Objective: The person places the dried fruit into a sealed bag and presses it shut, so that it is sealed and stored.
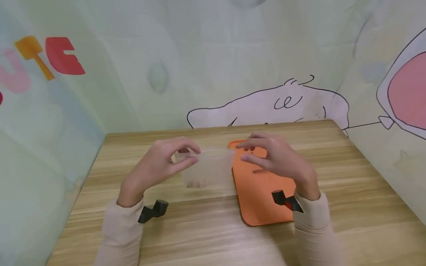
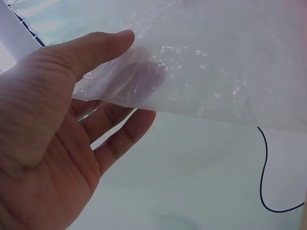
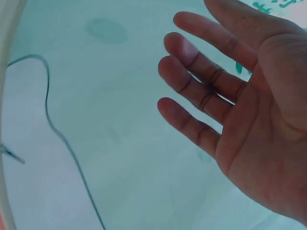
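A translucent plastic bag [image 1: 213, 168] hangs above the table, its upper edge slightly parted. My left hand [image 1: 166, 157] pinches its left upper corner between thumb and fingers. In the left wrist view, the thumb lies on the near side of the plastic bag [image 2: 206, 76], and a fingertip shows blurred through it. My right hand [image 1: 274, 157] hovers by the bag's right corner, over an orange tray [image 1: 253, 207]. The right wrist view shows the right hand [image 3: 259, 110] with its fingers spread and nothing between them.
A thin brown strip [image 1: 261, 171] and a few dark specks lie on the orange tray. The wooden table [image 1: 186, 236] meets a printed cloth wall [image 1: 149, 92] at its back and sides. Black devices [image 1: 154, 210] are worn at both wrists.
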The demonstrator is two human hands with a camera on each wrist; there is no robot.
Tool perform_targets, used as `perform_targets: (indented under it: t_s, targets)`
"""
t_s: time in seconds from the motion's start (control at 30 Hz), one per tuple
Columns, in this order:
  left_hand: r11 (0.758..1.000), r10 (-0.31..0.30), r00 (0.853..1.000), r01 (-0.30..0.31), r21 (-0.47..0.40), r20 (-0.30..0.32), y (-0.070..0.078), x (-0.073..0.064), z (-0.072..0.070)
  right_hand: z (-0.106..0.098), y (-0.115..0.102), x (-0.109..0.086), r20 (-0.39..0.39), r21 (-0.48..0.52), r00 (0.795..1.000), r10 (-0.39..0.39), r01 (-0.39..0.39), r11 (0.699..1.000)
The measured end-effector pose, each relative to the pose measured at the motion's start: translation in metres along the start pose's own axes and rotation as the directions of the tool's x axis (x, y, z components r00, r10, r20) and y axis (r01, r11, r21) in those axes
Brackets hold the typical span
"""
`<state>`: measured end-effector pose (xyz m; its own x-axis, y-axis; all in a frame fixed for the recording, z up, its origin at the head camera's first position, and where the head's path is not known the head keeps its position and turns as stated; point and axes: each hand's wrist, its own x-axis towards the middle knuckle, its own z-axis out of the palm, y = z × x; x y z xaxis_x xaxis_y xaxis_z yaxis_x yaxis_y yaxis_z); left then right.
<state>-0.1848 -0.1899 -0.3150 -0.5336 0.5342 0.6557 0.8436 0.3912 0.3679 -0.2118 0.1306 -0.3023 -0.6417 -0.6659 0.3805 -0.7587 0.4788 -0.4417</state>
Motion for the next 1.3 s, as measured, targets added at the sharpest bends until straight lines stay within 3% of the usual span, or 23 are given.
perform_targets:
  t_s: [0.17,0.37,0.47,0.57,0.73,1.03,1.3]
  targets:
    - [1.0,-0.005,0.999,0.005,-0.008,-0.049,0.009,0.003,0.003,0.007,-0.013,0.011,-0.065,0.103,0.992,-0.109,0.115,0.988]
    - [0.996,-0.089,0.992,0.087,-0.027,-0.086,0.018,0.009,0.004,0.019,-0.005,0.015,-0.188,0.288,0.97,-0.157,0.207,0.935]
    - [0.995,-0.095,0.993,0.093,-0.034,-0.063,0.021,0.009,0.008,0.029,-0.004,0.019,-0.242,0.286,0.947,-0.213,0.279,0.917]
    - [0.998,-0.063,0.997,0.063,-0.02,-0.038,0.024,0.009,0.014,0.039,-0.005,0.024,-0.277,0.267,0.924,-0.263,0.337,0.903]
    - [0.999,-0.018,0.998,0.02,0.03,-0.052,0.024,0.01,0.018,0.047,-0.006,0.03,-0.289,0.27,0.917,-0.276,0.355,0.895]
    - [0.994,0.025,0.999,-0.022,0.106,-0.029,0.018,0.009,0.018,0.06,-0.007,0.037,-0.231,0.435,0.94,-0.251,0.331,0.837]
    - [0.979,-0.047,0.999,0.048,0.199,-0.008,0.017,0.007,0.014,0.069,-0.009,0.043,-0.197,0.296,0.928,-0.316,0.364,0.883]
